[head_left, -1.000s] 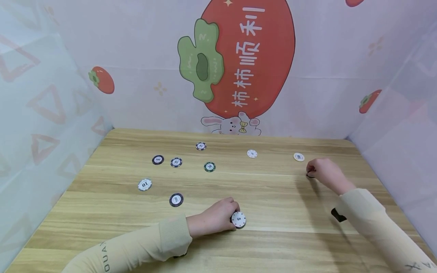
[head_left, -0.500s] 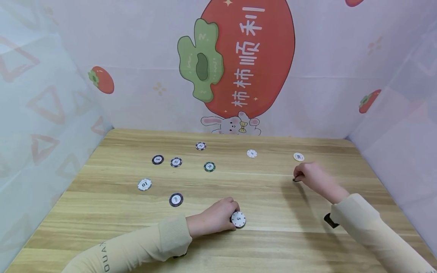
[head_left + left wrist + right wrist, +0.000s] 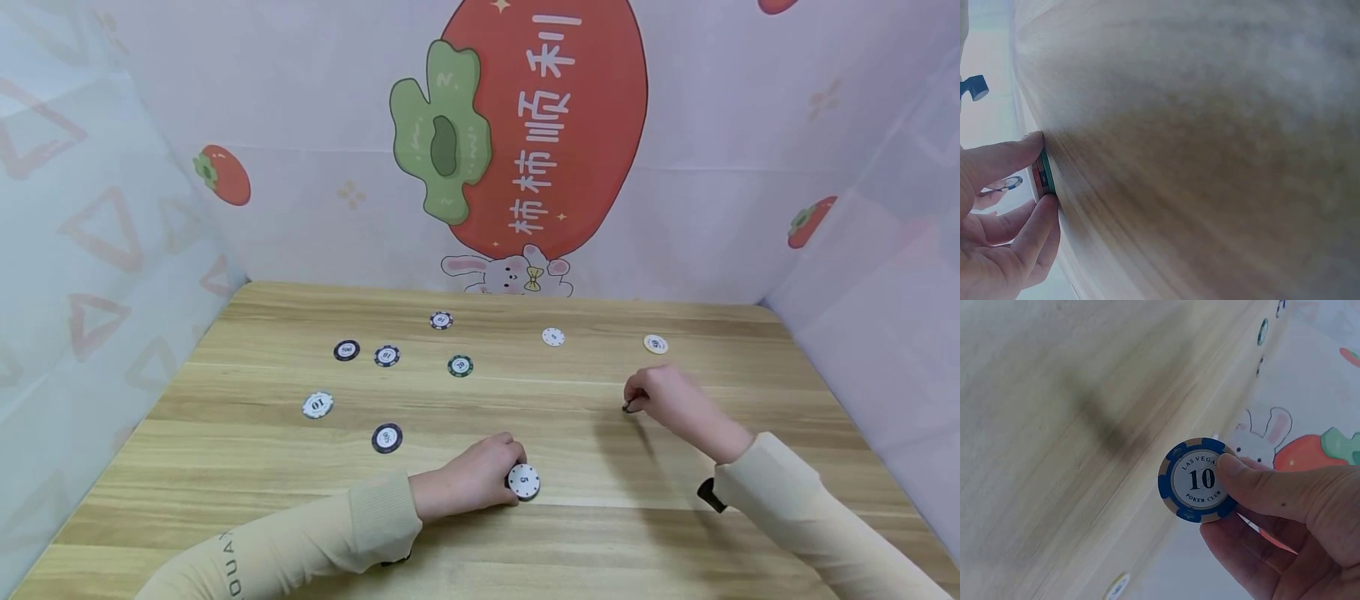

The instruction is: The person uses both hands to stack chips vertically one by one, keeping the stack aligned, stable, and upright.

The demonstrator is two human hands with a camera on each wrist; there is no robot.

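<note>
With curled fingers (image 3: 1034, 237), the left hand (image 3: 474, 477) grips a chip stack (image 3: 524, 482), the right hand (image 3: 667, 397) 1 chip (image 3: 1192, 481); light, steady pressure seems best.

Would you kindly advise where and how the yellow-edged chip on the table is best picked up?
Pinch the yellow-edged chip by opposite sides of its rim, probably from above: it lies flat on the table, thin, round and with nothing touching it.
</note>
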